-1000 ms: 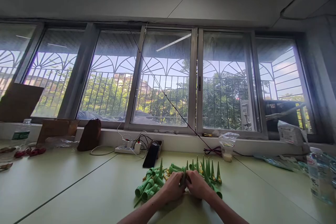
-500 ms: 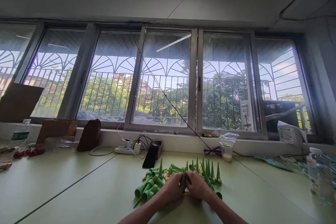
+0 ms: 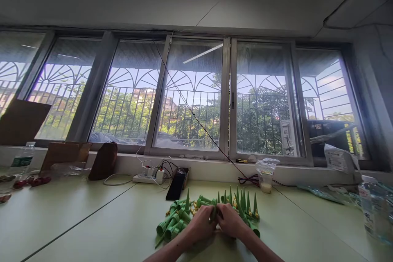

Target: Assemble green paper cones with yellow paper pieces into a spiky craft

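My left hand (image 3: 200,225) and my right hand (image 3: 230,220) meet at the front of a pile of green plastic parts. Between the fingers of my left hand a green plastic spike (image 3: 214,212) points upward. The fingers of my right hand are curled against it from the other side; whatever they pinch is hidden. On the left lie several hollow green spikes (image 3: 174,229) with round open ends. To the right, several green spikes (image 3: 243,200) stand upright, some with small yellow pieces (image 3: 256,214) at the base. More small yellow parts (image 3: 193,208) are scattered behind my left hand.
A dark phone (image 3: 175,186) leans against a small box behind the pile. A power strip (image 3: 144,179) with plugs and cables lies by the sill. A plastic cup (image 3: 266,180) stands at back right, a clear bottle (image 3: 370,204) at far right. A brown bag (image 3: 103,161) sits at left.
The view has tilted slightly, so the scene sits a little lower. Both hands stay together around the green spike, with hardly any movement of the fingers.
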The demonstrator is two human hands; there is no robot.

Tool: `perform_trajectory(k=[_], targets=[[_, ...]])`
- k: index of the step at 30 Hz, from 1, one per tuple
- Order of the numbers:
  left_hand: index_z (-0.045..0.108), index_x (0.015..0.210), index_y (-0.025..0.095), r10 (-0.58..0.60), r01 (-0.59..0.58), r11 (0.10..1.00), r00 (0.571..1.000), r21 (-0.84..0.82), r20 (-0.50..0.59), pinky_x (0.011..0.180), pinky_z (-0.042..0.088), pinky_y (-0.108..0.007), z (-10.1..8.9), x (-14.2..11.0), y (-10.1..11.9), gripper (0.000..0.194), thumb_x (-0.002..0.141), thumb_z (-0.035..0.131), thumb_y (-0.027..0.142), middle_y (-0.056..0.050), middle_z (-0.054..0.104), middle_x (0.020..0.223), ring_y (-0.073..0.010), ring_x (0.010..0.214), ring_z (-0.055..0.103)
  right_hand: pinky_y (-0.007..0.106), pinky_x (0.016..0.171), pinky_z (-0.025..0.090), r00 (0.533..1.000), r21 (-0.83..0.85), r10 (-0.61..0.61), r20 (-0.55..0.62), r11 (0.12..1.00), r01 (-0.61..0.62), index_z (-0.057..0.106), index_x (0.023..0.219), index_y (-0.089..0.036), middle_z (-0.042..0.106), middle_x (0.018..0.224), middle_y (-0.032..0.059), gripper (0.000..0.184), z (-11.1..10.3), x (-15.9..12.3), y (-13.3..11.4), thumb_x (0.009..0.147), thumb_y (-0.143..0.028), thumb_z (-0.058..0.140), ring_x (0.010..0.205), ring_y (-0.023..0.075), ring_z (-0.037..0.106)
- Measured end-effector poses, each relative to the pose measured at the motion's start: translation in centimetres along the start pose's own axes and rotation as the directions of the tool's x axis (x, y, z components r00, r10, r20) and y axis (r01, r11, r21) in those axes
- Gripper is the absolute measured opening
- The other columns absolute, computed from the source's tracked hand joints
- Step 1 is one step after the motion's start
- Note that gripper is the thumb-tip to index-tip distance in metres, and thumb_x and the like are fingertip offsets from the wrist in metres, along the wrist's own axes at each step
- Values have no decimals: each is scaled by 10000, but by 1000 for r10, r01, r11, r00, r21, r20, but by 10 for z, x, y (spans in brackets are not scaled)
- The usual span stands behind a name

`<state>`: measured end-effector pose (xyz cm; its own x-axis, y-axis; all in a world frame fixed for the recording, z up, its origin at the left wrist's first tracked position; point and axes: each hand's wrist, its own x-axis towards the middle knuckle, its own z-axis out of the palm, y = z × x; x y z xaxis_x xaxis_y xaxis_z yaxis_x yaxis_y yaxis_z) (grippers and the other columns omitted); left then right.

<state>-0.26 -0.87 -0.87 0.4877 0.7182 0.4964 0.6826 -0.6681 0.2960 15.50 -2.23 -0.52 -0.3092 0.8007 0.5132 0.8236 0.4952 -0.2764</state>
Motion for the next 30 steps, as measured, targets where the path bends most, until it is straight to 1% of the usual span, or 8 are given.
perform_trajectory(k=[5,11,17,23,30], targets=[[536,731,166,-9,9,1000,1000,-2,-4,638,332,-271,-2,-1,3,40,724,499,179,-60,639,810,-181,758,540,224,581,278,1000,12,15,11,1000,-15,625,767,-141,668,770,69,165,-1,-1,-1,757,-90,468,707,148,563],[536,705,164,12,-11,1000,1000,-16,29,625,336,-266,-9,-2,10,56,731,486,166,-53,634,766,-171,717,542,218,582,283,1000,10,25,10,1000,-25,626,785,-145,669,782,71,164,-3,-3,-2,779,-110,465,715,145,575],[575,766,157,-32,32,999,999,7,16,660,355,-269,-5,-2,8,88,737,495,183,-67,649,832,-186,774,550,226,564,265,1000,10,16,6,1000,-16,624,766,-142,668,758,69,170,-7,-4,-6,777,-109,457,686,142,569],[595,772,150,-8,7,1000,1000,5,24,634,337,-263,-3,0,4,118,736,487,180,-67,658,817,-176,744,547,230,556,253,1000,8,26,5,1000,-26,627,756,-139,672,753,72,172,-8,-4,-9,764,-98,460,683,142,566],[580,736,155,22,-22,999,1000,-31,9,589,305,-249,0,0,0,91,719,491,166,-37,636,745,-144,675,516,224,560,261,1000,17,20,3,1000,-20,630,758,-140,668,750,68,175,-7,-4,-7,766,-93,462,681,136,555]])
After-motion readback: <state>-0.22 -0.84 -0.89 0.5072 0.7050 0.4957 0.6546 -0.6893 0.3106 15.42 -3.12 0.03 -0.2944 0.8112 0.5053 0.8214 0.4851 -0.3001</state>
